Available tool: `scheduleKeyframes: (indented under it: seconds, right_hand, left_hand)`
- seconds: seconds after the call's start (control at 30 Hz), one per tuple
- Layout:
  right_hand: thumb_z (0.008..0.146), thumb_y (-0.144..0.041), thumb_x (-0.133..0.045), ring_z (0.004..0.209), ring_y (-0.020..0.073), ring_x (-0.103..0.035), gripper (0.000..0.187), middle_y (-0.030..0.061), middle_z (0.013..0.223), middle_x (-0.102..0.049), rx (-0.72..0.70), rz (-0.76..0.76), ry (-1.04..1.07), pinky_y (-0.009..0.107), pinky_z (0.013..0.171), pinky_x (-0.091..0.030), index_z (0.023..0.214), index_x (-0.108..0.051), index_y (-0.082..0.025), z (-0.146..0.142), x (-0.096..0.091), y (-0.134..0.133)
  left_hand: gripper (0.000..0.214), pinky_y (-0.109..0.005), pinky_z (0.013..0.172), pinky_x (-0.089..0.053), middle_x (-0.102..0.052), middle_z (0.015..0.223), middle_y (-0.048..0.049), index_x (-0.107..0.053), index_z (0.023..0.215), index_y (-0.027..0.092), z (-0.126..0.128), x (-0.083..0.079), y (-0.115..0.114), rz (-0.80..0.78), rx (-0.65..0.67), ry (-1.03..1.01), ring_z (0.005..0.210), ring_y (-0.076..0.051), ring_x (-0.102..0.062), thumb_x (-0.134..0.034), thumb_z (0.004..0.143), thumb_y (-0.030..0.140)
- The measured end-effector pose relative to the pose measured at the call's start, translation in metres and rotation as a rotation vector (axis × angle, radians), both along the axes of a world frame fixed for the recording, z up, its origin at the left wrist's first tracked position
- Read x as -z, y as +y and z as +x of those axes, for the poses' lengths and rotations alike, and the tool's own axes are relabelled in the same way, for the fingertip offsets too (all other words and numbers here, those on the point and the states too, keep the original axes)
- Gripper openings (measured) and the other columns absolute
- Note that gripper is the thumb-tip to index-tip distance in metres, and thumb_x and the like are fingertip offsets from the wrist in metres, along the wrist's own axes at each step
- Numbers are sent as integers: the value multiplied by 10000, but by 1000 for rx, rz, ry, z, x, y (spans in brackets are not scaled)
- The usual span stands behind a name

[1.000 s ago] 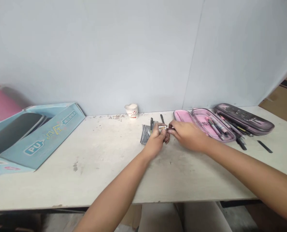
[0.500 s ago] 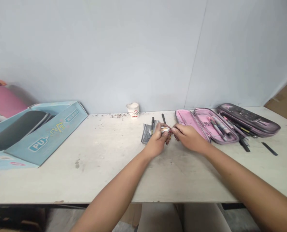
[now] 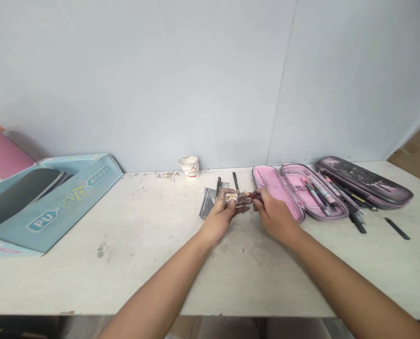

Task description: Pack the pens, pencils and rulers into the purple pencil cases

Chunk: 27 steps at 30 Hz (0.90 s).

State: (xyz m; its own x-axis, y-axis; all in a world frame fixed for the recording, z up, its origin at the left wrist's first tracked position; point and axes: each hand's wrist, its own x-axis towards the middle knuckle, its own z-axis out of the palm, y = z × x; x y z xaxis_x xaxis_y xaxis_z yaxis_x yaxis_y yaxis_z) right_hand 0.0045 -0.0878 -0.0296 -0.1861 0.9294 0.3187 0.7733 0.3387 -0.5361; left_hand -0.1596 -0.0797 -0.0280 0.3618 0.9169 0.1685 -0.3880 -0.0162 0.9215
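While in right hand [image 3: 274, 214], pencil [image 3: 251, 196] near left hand [image 3: 220, 215].

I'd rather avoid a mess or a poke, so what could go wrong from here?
The red pencil in the right hand has its pale end toward the left hand, so a poke is possible. The small silvery piece held in the left hand could slip onto the table. The loose crumbs beside the paper cup might scatter if brushed.

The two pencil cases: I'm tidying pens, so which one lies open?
The pink-lined case, nearer the right hand: it is spread open, with pens lying inside. The dark case to its right shows only its outside.
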Motion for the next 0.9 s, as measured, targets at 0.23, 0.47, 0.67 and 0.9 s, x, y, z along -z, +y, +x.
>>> scheduleKeyframes:
  seconds: [0.23, 0.47, 0.67, 0.9]
  right_hand:
    - [891, -201, -319, 862, 195, -613, 405, 67, 1036, -644, -85, 70, 24, 301, 717, -425, 1290, -374, -243, -1, 1, -2]
    - [883, -185, -314, 807, 193, -614, 445, 56, 945, -662, -68, 43, 19, 306, 718, -435, 1325, -363, -203, 0, 1, -2]
    - [871, -157, -317, 806, 179, -611, 453, 41, 951, -662, -86, 66, -16, 284, 702, -427, 1315, -380, -227, 0, 0, -3]
    - [910, -257, -293, 786, 192, -626, 354, 70, 921, -679, -23, 96, -32, 281, 691, -408, 1222, -427, -156, -1, -4, -2]
  left_hand:
    - [333, -392, 950, -393, -636, 1027, -57, -424, 964, 206, 0, 1, -1, -40, 24, -41, 992, -177, -603, -634, 775, 381]
    - [288, -397, 938, -408, -641, 1012, -55, -433, 965, 201, 1, 1, -2, -35, 28, -65, 1005, -182, -598, -613, 799, 353]
    - [287, -387, 932, -418, -639, 1020, -52, -440, 961, 202, 0, 2, -1, -13, 37, -34, 1004, -180, -597, -610, 797, 365]
    - [330, -382, 920, -428, -639, 1037, -58, -435, 972, 203, 4, -5, 1, 22, -13, 106, 969, -173, -610, -619, 777, 397]
